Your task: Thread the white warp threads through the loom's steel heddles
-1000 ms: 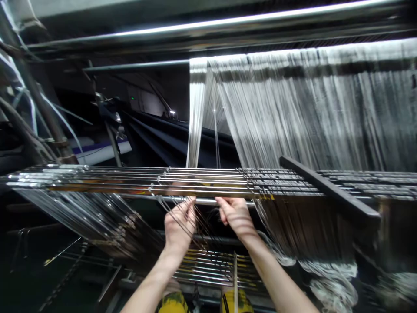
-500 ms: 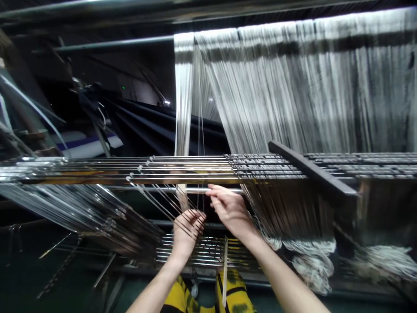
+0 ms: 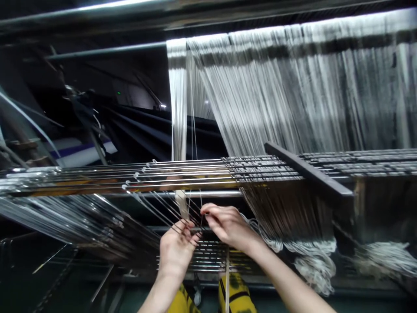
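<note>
Below the row of thin metal rods (image 3: 192, 174), my left hand (image 3: 174, 252) is closed around the lower part of several slanting heddle wires (image 3: 151, 206), which hang from the rods. To its right, my right hand (image 3: 230, 226) pinches with thumb and forefinger at a fine thread (image 3: 194, 139) that comes down between the rods. The fingertips of the two hands are a short way apart. Just behind my left hand hangs a narrow bundle of pale warp threads (image 3: 178, 108), bound together lower down. Exactly where the thread ends is too small to make out.
A wide sheet of pale warp threads (image 3: 260, 100) fills the right side. A dark flat bar (image 3: 308, 169) lies across the rods there. Many more heddles (image 3: 97, 217) hang at left. Knotted yarn ends (image 3: 316, 269) dangle low right, and a thin stick (image 3: 227, 278) stands near my knees.
My right hand has come down from the rods to the level below them, closer to my left hand. My left hand has shifted slightly left and down. The view has tilted a little.
</note>
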### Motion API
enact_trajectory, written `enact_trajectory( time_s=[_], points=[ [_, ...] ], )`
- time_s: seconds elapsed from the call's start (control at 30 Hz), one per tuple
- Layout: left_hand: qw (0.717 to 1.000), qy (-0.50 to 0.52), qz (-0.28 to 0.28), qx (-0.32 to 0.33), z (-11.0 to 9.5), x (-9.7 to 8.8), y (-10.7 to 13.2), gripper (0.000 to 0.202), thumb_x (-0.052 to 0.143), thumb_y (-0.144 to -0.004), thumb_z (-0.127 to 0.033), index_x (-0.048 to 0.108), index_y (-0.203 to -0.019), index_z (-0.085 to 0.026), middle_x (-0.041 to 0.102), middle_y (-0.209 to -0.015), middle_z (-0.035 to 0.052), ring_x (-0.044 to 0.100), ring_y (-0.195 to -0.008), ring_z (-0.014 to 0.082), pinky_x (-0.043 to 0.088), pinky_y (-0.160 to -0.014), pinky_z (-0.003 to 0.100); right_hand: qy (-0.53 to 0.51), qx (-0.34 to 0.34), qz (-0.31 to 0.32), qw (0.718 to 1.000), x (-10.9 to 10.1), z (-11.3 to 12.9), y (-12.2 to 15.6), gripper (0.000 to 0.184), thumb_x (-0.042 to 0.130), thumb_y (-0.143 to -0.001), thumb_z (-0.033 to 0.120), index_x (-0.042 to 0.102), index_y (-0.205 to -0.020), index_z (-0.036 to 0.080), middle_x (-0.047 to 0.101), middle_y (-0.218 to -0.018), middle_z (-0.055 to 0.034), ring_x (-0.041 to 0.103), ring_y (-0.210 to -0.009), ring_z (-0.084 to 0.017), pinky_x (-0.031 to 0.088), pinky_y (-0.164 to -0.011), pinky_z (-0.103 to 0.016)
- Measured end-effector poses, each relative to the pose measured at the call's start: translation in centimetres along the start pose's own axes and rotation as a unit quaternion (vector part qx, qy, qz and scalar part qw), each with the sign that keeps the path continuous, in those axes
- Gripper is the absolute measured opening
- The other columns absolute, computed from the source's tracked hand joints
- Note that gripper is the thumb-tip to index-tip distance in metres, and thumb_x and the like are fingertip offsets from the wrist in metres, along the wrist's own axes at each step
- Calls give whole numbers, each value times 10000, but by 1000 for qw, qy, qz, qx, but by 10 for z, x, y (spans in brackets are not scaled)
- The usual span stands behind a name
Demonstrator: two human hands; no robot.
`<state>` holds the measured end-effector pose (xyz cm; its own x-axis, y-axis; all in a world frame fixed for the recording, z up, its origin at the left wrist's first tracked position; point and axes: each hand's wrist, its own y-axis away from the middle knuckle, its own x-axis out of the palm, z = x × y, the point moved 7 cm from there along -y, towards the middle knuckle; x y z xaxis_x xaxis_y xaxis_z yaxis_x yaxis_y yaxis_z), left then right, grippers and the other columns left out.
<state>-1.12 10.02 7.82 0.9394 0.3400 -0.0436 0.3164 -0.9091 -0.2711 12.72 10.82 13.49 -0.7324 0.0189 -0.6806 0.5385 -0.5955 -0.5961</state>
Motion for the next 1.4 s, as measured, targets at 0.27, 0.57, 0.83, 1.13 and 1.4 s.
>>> enact_trajectory(
  time_s=[0.27,0.57,0.83,1.13,1.4],
  points=[
    [993,111,-7,-36,-11,2,7,130,672,-595,-216,624,-696,-149,676,-709,26,632,-649,130,521,-626,207,107,19,57,992,8,4,-9,180,408,-855,198,583,-837,165,667,-811,-33,615,-656,-146,399,-627,-249],
    [998,31,58,-25,9,1,15,204,562,-750,-361,572,-742,-158,563,-496,-33,452,-317,66,379,-332,169,4,7,29,1000,2,7,5,187,420,-861,146,571,-959,197,663,-961,1,628,-804,-125,394,-709,-213],
    [998,-41,49,2,6,-5,30,319,582,-718,-389,644,-962,-193,640,-572,12,534,-373,116,446,-372,213,22,16,54,998,10,9,-2,130,440,-830,126,548,-889,168,635,-851,-16,588,-643,-121,392,-626,-217],
    [994,-92,59,-5,3,2,32,263,480,-798,-392,606,-801,-161,553,-455,-21,432,-320,79,342,-347,173,-21,-9,22,1000,7,6,6,125,435,-849,166,560,-858,166,638,-783,-2,547,-525,-98,351,-575,-234],
    [947,-156,277,-57,0,15,57,369,401,-823,-396,627,-681,-141,567,-447,19,433,-340,90,359,-400,202,0,20,78,997,5,17,3,112,476,-801,130,540,-889,156,530,-605,39,488,-502,-100,352,-566,-230]
  ],
)
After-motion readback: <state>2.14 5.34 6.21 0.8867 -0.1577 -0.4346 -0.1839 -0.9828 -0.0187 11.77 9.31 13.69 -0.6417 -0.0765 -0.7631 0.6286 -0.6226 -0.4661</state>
